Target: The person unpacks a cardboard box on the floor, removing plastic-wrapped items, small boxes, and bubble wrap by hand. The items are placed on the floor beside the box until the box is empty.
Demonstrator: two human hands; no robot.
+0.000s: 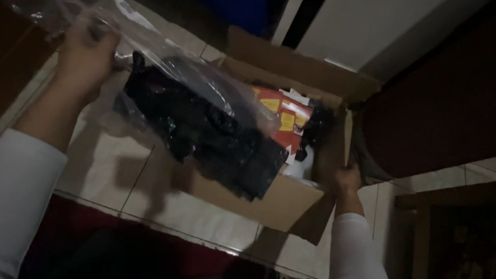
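Observation:
My left hand [85, 53] grips the top of a clear plastic bag [163, 60] holding a black folded item [211, 135]. The bag hangs tilted over the near left side of an open cardboard box [265, 201]. My right hand [344, 180] holds the box's near right corner. Inside the box lie red and yellow packets [285, 122] and something black further right. Both arms wear white sleeves.
The box stands on a pale tiled floor [123, 181]. A dark red patterned rug [121, 250] lies nearest me. A dark rounded piece of furniture [454, 102] is right of the box, a wooden frame [424, 243] below it, and a white panel behind.

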